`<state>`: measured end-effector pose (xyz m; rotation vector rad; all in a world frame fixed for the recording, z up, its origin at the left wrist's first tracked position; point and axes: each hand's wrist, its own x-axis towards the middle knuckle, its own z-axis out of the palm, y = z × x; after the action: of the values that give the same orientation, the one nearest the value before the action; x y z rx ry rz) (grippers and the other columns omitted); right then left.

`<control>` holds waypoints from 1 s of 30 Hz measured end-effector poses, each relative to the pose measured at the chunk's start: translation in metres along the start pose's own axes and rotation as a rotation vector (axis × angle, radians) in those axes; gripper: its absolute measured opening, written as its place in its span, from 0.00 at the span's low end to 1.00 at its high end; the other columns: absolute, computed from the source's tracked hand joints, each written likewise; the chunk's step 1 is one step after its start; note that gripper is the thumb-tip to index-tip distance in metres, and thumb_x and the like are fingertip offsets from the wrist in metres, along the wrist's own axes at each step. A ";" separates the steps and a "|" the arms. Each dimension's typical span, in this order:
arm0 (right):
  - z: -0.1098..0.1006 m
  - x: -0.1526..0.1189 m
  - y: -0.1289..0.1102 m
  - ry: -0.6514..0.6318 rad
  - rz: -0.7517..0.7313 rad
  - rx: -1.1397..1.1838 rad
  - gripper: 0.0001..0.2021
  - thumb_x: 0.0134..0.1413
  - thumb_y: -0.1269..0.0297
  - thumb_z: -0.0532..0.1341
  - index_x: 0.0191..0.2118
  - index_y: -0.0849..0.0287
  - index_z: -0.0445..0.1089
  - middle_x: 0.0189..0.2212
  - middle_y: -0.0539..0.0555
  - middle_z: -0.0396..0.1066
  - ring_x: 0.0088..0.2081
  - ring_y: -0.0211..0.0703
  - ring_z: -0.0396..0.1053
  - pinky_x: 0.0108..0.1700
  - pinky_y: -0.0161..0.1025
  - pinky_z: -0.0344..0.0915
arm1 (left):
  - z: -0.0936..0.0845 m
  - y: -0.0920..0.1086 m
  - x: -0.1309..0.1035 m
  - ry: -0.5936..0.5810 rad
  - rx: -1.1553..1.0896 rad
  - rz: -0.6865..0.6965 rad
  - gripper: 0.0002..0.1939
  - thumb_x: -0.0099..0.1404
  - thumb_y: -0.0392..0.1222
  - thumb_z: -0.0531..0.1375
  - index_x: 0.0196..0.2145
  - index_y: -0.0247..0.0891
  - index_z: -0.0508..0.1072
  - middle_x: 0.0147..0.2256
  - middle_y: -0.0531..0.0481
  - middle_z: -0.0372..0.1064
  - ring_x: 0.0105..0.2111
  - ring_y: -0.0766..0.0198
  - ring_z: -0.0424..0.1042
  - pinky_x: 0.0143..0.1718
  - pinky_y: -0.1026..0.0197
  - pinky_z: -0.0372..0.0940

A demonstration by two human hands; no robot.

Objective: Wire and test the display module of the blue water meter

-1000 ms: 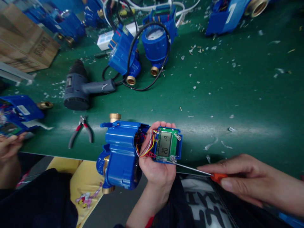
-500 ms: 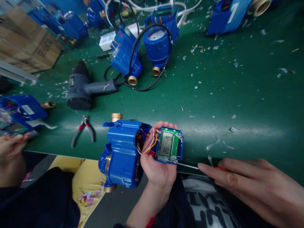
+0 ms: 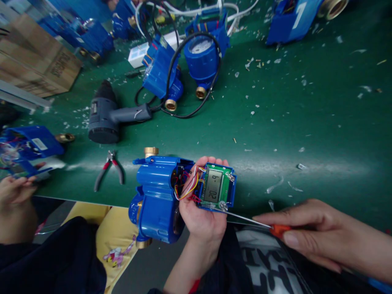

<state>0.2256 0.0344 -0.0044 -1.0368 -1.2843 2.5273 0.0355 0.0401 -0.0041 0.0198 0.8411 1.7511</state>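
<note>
My left hand (image 3: 203, 220) lies palm up under a green circuit board (image 3: 226, 185) with a lit-grey LCD, set in a blue cover, and holds it. Coloured wires (image 3: 194, 185) run from the board into a blue water meter (image 3: 159, 196) with brass ends, which lies to the left at the table's edge. In my right hand (image 3: 321, 237) is a screwdriver (image 3: 248, 219) with an orange handle. Its thin shaft reaches the board's near corner, by a clear glue-like blob (image 3: 223, 205); whether the tip touches is hard to see. A second blob (image 3: 230, 177) sits at the far corner.
Pliers (image 3: 110, 167) and a grey heat gun (image 3: 105, 114) lie on the green table (image 3: 275, 122). Behind stand more blue meters (image 3: 200, 61) with a looped black cable, and a cardboard box (image 3: 39, 57). A co-worker's hand (image 3: 16, 200) holds another meter at left.
My right hand has shifted its grip back, showing more of the orange handle. The screwdriver's tip moved slightly left. The LCD digits changed. My left hand stays nearly still.
</note>
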 end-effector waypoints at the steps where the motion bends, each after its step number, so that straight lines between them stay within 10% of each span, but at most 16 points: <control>1: -0.001 0.000 0.000 -0.049 0.035 0.076 0.18 0.58 0.57 0.60 0.54 0.51 0.69 0.14 0.43 0.55 0.14 0.24 0.48 0.14 0.22 0.44 | 0.000 0.000 0.000 0.006 0.007 -0.002 0.26 0.68 0.38 0.42 0.32 0.35 0.80 0.32 0.48 0.77 0.36 0.64 0.76 0.47 0.57 0.70; 13: -0.001 0.000 -0.004 -0.118 0.235 0.494 0.17 0.54 0.55 0.63 0.49 0.53 0.73 0.17 0.42 0.54 0.13 0.20 0.41 0.12 0.22 0.37 | 0.005 0.002 -0.001 0.063 -0.005 -0.034 0.26 0.68 0.38 0.42 0.30 0.34 0.80 0.31 0.48 0.77 0.35 0.64 0.77 0.45 0.57 0.71; 19: 0.004 -0.005 -0.004 0.173 -0.232 -0.488 0.16 0.59 0.59 0.58 0.52 0.50 0.71 0.32 0.51 0.74 0.31 0.36 0.72 0.30 0.28 0.68 | 0.006 0.003 -0.001 0.113 0.003 -0.056 0.25 0.67 0.39 0.43 0.29 0.36 0.79 0.31 0.48 0.77 0.35 0.65 0.76 0.47 0.57 0.70; 23: 0.004 -0.011 0.005 0.325 -0.594 -1.149 0.21 0.63 0.66 0.52 0.60 0.50 0.60 0.35 0.53 0.74 0.33 0.40 0.73 0.26 0.32 0.67 | 0.006 0.004 -0.001 0.129 0.012 -0.059 0.24 0.66 0.38 0.44 0.29 0.37 0.79 0.31 0.48 0.77 0.35 0.65 0.75 0.50 0.55 0.67; 30: 0.008 -0.012 0.011 0.560 -0.673 -1.548 0.25 0.55 0.78 0.49 0.58 0.58 0.61 0.35 0.57 0.73 0.33 0.49 0.72 0.32 0.43 0.68 | 0.006 0.005 0.000 0.158 0.051 -0.074 0.22 0.66 0.37 0.45 0.30 0.37 0.79 0.33 0.48 0.77 0.37 0.64 0.75 0.53 0.55 0.65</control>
<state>0.2320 0.0174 -0.0033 -0.9650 -2.6284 0.3931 0.0337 0.0429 0.0028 -0.1157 0.9893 1.6773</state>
